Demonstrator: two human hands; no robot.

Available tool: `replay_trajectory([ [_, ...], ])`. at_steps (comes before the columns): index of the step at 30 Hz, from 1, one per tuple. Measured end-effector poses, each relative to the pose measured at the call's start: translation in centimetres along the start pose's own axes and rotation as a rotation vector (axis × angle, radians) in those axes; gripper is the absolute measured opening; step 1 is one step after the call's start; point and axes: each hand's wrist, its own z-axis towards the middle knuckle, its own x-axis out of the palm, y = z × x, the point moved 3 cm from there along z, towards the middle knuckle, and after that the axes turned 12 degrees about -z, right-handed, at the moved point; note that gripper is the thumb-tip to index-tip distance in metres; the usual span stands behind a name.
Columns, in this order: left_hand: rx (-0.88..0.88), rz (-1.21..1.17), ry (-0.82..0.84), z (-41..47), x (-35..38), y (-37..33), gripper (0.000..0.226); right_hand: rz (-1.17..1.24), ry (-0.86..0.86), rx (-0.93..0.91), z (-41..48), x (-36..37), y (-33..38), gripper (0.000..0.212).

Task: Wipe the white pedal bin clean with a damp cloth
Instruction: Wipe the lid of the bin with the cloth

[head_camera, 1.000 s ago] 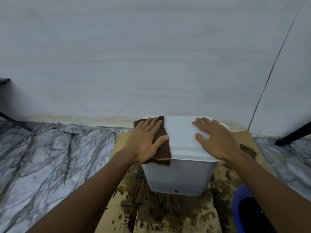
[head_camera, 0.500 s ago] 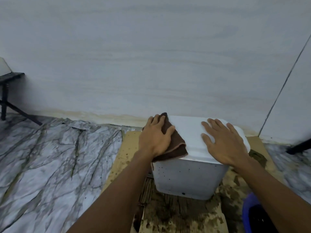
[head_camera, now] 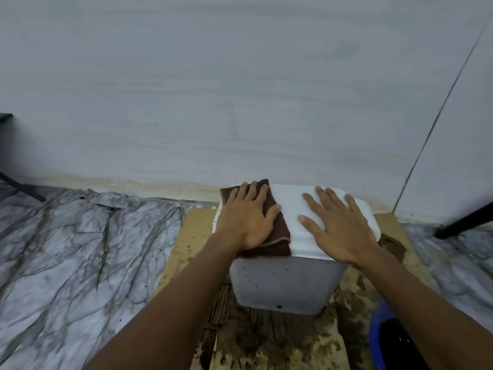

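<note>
I am in the wiping step, working on the lid (head_camera: 290, 209) of the white pedal bin (head_camera: 282, 284). The bin stands against the wall on stained cardboard (head_camera: 190, 236), straight ahead of me at 12 o'clock.

My left hand (head_camera: 246, 217) lies flat on the brown cloth (head_camera: 278, 240). The fingers are straight and spread, pressing the cloth down and not gripping it. The cloth covers the 9 o'clock side of the lid, and its near edge hangs a little over the front rim. My right hand (head_camera: 338, 225) is also flat with fingers apart. It rests bare on the 3 o'clock side of the lid and steadies the bin.

The middle strip of the lid between my hands looks white already. The front wall below it carries dark specks, so I judge most of the job is left.

Next I should sweep the cloth towards 3 o'clock, lifting the right hand out of its way. After that I should go down the speckled front, bracing the bin so it does not slide on the wet cardboard. A blue basin (head_camera: 376, 335) waits at 4 o'clock for rinsing.
</note>
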Motion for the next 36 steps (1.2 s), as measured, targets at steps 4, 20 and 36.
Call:
replay_trajectory([
  [4,-0.018,-0.012,0.105,3.9,-0.9,0.1,0.069,-0.019,-0.020,-0.073,-1.1,-0.2,-0.3,0.103],
  [20,-0.085,-0.056,0.144,5.5,-1.7,1.4,0.066,-0.088,-0.265,-0.316,-1.5,0.5,-1.8,0.110],
  [36,-0.138,-0.120,0.207,6.8,-2.4,0.9,0.072,-0.173,-0.726,-0.518,-2.3,2.9,-0.9,0.066],
])
